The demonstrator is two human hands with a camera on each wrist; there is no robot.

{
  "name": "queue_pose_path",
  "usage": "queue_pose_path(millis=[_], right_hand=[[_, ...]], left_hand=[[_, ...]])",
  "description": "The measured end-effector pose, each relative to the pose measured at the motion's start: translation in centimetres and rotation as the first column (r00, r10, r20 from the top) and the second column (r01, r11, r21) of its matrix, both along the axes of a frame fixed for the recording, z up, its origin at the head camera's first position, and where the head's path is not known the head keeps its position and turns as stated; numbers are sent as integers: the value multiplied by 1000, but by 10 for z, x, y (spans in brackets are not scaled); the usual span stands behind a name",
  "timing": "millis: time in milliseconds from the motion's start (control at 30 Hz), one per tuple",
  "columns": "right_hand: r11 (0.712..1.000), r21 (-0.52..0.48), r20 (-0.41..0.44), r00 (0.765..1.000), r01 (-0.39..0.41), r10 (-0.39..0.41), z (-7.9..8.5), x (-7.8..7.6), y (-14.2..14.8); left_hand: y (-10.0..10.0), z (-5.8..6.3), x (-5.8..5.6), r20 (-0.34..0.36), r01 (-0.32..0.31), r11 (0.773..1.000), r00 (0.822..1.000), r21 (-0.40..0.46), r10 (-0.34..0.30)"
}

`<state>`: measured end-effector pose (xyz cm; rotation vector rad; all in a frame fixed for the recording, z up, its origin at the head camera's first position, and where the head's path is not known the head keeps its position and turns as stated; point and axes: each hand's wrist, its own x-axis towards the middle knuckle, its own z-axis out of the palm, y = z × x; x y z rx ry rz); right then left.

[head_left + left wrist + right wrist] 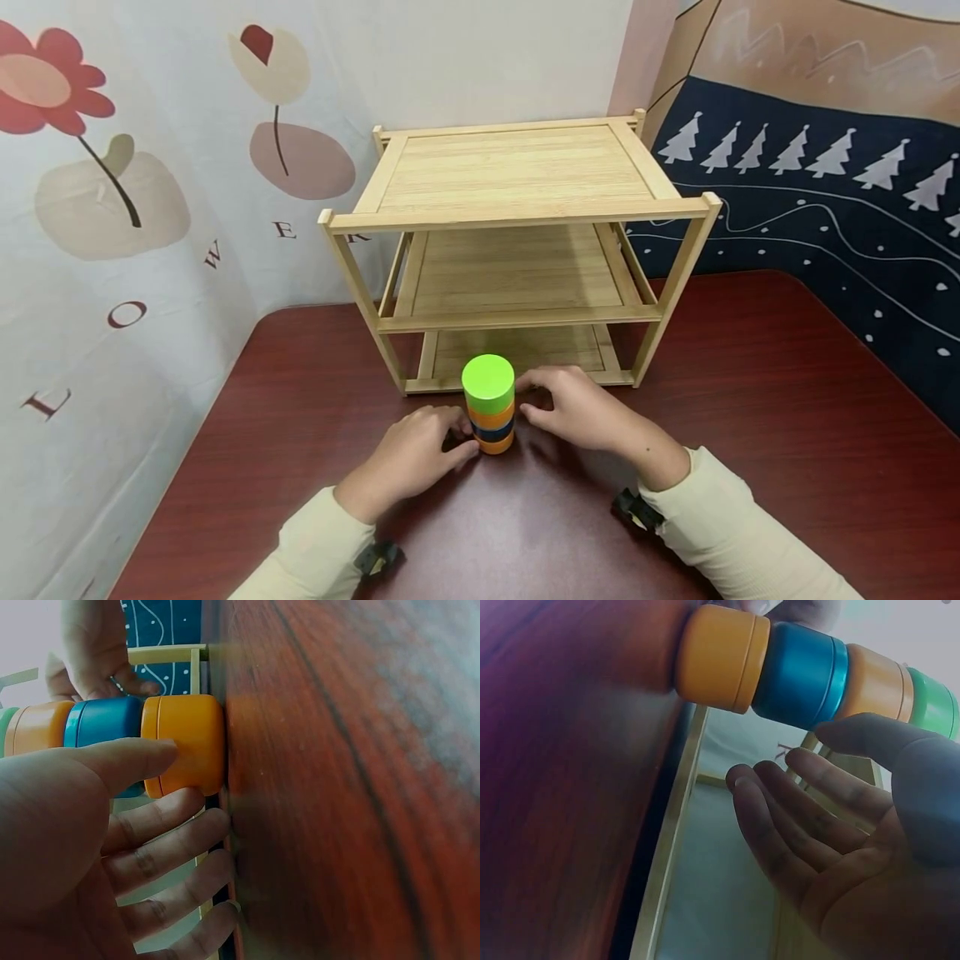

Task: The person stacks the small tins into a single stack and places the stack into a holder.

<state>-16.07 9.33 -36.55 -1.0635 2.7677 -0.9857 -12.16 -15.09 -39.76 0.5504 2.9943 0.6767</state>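
A stack of small round tins (489, 387) stands upright on the table. From the bottom up, the wrist views show an orange tin (196, 731), a blue tin (799, 675), a second orange tin (874, 679) and a green tin (933, 703) on top. My left hand (416, 454) is at the stack's lower left, its thumb over the bottom orange tin and its fingers loosely extended; whether they touch it is hard to tell. On the other side, my right hand (581, 408) has relaxed fingers, with the thumb close to the blue tin.
Right behind the stack stands a three-level wooden shelf rack (517, 212). The dark red table (757, 400) stretches out on both sides. A patterned cloth (172, 208) hangs along the left and back, and a dark cloth with white trees (795, 200) on the right.
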Motion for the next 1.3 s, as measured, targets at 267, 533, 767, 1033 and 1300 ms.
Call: queue_pose_path(millis=[267,533,767,1033,1300], right_hand=[[1000,1,18,1000,-26,26,-5,0,-2],[999,3,93,995,-37,37,-9,-1,-3],[997,-34,195,978,-64,69,-13,-2,-4],[995,-38,229,969,-90,96,-18,-3,-5],[995,-23,251,963,-92,95,-20,-4,-6]], left_hand=[[0,0,0,-7,-3,1000,1000,2,3],[0,-1,0,-7,3,1000,1000,-5,-3],[0,0,1,-7,-1,1000,1000,-10,1],[1,1,1,-14,-5,1000,1000,-21,4],[2,2,1,-1,-4,1000,1000,-21,4]])
